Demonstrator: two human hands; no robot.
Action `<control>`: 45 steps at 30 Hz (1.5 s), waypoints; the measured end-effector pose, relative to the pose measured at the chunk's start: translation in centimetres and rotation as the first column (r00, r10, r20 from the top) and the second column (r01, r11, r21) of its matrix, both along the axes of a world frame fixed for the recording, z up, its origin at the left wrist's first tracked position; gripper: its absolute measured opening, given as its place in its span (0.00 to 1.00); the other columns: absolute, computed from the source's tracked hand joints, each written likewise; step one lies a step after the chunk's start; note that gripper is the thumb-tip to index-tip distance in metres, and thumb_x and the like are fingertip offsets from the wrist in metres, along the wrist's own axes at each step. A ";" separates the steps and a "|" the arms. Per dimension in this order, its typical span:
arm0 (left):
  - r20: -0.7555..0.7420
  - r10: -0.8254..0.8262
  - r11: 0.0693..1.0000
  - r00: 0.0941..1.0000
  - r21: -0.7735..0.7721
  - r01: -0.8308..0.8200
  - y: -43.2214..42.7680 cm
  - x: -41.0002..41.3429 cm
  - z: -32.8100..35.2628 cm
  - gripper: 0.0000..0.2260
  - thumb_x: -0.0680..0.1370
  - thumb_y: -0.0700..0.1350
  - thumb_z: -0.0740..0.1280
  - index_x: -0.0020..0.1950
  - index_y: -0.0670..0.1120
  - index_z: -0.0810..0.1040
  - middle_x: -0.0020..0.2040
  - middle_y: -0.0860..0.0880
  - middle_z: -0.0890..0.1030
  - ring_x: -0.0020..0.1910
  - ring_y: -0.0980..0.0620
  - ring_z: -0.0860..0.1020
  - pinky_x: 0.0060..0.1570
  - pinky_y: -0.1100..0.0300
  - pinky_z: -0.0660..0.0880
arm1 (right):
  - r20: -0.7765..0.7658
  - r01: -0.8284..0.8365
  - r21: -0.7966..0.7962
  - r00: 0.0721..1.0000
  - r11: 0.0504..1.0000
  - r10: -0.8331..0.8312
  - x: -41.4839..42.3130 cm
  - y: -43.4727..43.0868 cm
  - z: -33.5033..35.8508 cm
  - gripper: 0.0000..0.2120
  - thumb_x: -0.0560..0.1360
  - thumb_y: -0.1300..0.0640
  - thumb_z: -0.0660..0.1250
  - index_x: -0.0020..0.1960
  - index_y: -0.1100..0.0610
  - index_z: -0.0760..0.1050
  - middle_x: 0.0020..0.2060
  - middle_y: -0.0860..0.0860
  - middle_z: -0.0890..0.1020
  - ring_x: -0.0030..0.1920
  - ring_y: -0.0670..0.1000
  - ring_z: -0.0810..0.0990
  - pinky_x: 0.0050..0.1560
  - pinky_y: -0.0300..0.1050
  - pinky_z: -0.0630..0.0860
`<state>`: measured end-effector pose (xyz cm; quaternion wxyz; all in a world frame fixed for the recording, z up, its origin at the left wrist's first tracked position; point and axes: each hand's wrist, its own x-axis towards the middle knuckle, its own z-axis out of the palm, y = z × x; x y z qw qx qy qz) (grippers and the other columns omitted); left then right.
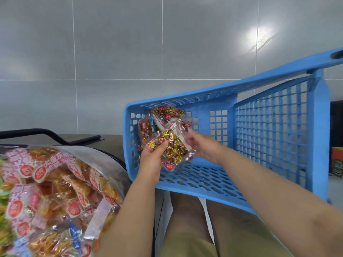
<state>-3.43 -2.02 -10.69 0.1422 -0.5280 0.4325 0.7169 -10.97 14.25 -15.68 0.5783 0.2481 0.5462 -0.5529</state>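
A blue plastic basket [269,130] lies tipped on its side across my lap, its open side facing me. Both hands reach into it. My left hand [151,160] grips the lower left of a clear candy bag [171,145] full of gold and red wrapped sweets, thumb on top. My right hand [201,145] holds the same bag at its right edge. Two or three similar candy bags [163,115] stand behind it against the basket's left wall.
A large clear sack of red-labelled snack packets [55,191] fills the lower left, on a dark counter [111,141] with a black bar [48,133]. A grey tiled wall [130,52] is behind. A green and orange box [336,162] sits at the right edge.
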 end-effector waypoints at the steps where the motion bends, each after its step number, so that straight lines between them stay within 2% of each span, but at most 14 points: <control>1: 0.033 0.026 0.999 0.999 -0.046 -0.024 -0.3 0.1 -0.3 0.11 0.76 0.40 0.70 0.56 0.49 0.78 0.53 0.47 0.84 0.50 0.49 0.83 0.48 0.52 0.80 | -0.062 0.094 0.116 0.994 0.989 -0.087 0.1 -0.5 -1.1 0.17 0.76 0.44 0.64 0.54 0.57 0.75 0.52 0.53 0.81 0.50 0.51 0.79 0.49 0.43 0.75; 4: 0.094 0.068 0.986 0.993 -0.156 -0.052 -1.2 0.4 -1.0 0.09 0.75 0.41 0.71 0.52 0.51 0.78 0.52 0.48 0.84 0.49 0.49 0.83 0.49 0.51 0.80 | -0.229 -0.039 0.372 0.964 0.927 0.133 0.7 -1.8 -4.1 0.21 0.74 0.53 0.69 0.65 0.57 0.69 0.56 0.49 0.74 0.54 0.51 0.74 0.53 0.43 0.70; 9: 0.134 0.054 0.980 0.989 -0.197 -0.026 -2.2 0.8 -1.2 0.09 0.75 0.42 0.72 0.52 0.53 0.77 0.51 0.48 0.84 0.48 0.47 0.83 0.47 0.50 0.80 | -0.283 -0.366 0.387 0.826 0.846 0.487 1.0 -3.1 -6.0 0.17 0.74 0.56 0.69 0.62 0.56 0.75 0.56 0.54 0.79 0.53 0.55 0.77 0.51 0.41 0.72; 15: 0.186 0.026 0.989 0.982 -0.150 0.002 -2.4 0.9 -0.4 0.16 0.76 0.43 0.70 0.63 0.47 0.74 0.54 0.46 0.83 0.50 0.45 0.83 0.52 0.45 0.79 | -0.344 -0.059 0.374 0.918 0.926 0.197 -0.8 2.0 -2.9 0.07 0.72 0.57 0.71 0.50 0.54 0.79 0.39 0.46 0.80 0.35 0.40 0.78 0.32 0.34 0.71; 19: 0.187 -0.023 0.992 0.982 -0.114 0.045 -1.7 0.1 0.0 0.10 0.78 0.40 0.68 0.59 0.47 0.77 0.49 0.47 0.84 0.47 0.47 0.83 0.42 0.54 0.79 | -0.311 0.295 0.223 0.925 0.929 -0.219 -2.5 6.2 1.2 0.06 0.70 0.63 0.72 0.39 0.53 0.80 0.36 0.49 0.82 0.39 0.48 0.79 0.42 0.39 0.76; 22: 0.166 -0.063 0.996 0.984 -0.050 0.072 -1.0 -0.8 0.6 0.10 0.78 0.40 0.68 0.58 0.47 0.77 0.51 0.46 0.84 0.48 0.46 0.83 0.46 0.51 0.80 | -0.173 0.299 0.054 0.942 0.953 -0.286 -3.0 7.4 3.3 0.05 0.72 0.67 0.67 0.43 0.59 0.80 0.35 0.51 0.83 0.38 0.49 0.79 0.39 0.38 0.78; 25: 0.185 -0.138 0.990 0.973 0.007 0.139 -0.3 -1.5 1.0 0.11 0.79 0.44 0.67 0.61 0.48 0.77 0.59 0.46 0.81 0.58 0.44 0.79 0.61 0.43 0.74 | -0.048 0.137 -0.072 0.989 0.988 -0.141 -2.9 6.4 4.2 0.05 0.71 0.65 0.68 0.47 0.60 0.79 0.38 0.51 0.84 0.39 0.47 0.81 0.43 0.39 0.79; 28: 0.188 -0.154 0.984 0.970 0.114 0.135 0.2 -1.8 1.6 0.20 0.78 0.56 0.65 0.66 0.48 0.75 0.61 0.45 0.81 0.59 0.44 0.79 0.63 0.42 0.72 | -0.089 -0.055 -0.050 0.995 0.997 0.051 -1.9 3.6 4.1 0.04 0.72 0.63 0.70 0.47 0.61 0.78 0.42 0.52 0.82 0.44 0.48 0.81 0.47 0.39 0.80; 30: 0.150 -0.219 0.971 0.964 0.126 0.201 -0.2 -1.2 1.7 0.33 0.66 0.63 0.73 0.66 0.49 0.74 0.61 0.45 0.81 0.60 0.44 0.78 0.65 0.41 0.71 | -0.149 -0.092 0.006 0.984 0.996 0.092 -1.4 1.9 3.6 0.09 0.72 0.59 0.71 0.51 0.61 0.78 0.45 0.54 0.81 0.48 0.51 0.80 0.54 0.45 0.78; 32: 0.136 -0.327 0.944 0.935 0.100 0.316 -0.8 0.0 1.5 0.41 0.54 0.60 0.81 0.64 0.49 0.75 0.58 0.46 0.82 0.58 0.44 0.80 0.62 0.41 0.72 | -0.168 -0.101 -0.005 0.981 0.995 0.099 -1.1 0.8 3.2 0.07 0.72 0.54 0.72 0.48 0.55 0.79 0.45 0.51 0.83 0.49 0.51 0.81 0.58 0.50 0.76; 35: 0.157 -0.377 0.925 0.913 0.006 0.381 -1.4 1.2 1.0 0.29 0.63 0.50 0.80 0.62 0.49 0.76 0.54 0.48 0.84 0.54 0.46 0.82 0.58 0.44 0.76 | -0.220 -0.058 0.080 0.973 0.995 0.074 -1.5 -1.1 1.9 0.14 0.75 0.41 0.64 0.52 0.48 0.79 0.50 0.47 0.82 0.52 0.49 0.79 0.53 0.45 0.74; 38: 0.193 -0.196 0.972 0.961 -0.092 0.217 -1.7 1.8 0.6 0.19 0.70 0.44 0.76 0.58 0.50 0.77 0.53 0.47 0.84 0.52 0.46 0.83 0.57 0.44 0.77 | -0.366 0.012 0.286 0.926 0.958 0.098 -2.5 -3.2 -0.7 0.18 0.77 0.49 0.65 0.64 0.54 0.72 0.60 0.50 0.77 0.56 0.50 0.75 0.53 0.42 0.71; 41: 0.172 -0.042 0.995 0.984 -0.081 0.057 -2.3 2.3 0.7 0.19 0.71 0.42 0.74 0.60 0.49 0.75 0.52 0.47 0.84 0.50 0.46 0.83 0.54 0.45 0.78 | -0.364 -0.195 0.319 0.878 0.927 0.310 -3.3 -5.1 -3.5 0.27 0.74 0.54 0.69 0.70 0.55 0.66 0.66 0.54 0.73 0.63 0.54 0.73 0.61 0.46 0.71; 45: 0.163 -0.024 0.997 0.986 -0.069 0.036 -3.2 2.6 1.3 0.18 0.72 0.42 0.74 0.60 0.51 0.75 0.51 0.48 0.85 0.48 0.48 0.84 0.53 0.44 0.79 | -0.355 -0.364 0.444 0.768 0.819 0.533 -3.2 -5.8 -5.1 0.24 0.73 0.52 0.70 0.66 0.54 0.70 0.62 0.55 0.75 0.60 0.56 0.75 0.56 0.42 0.72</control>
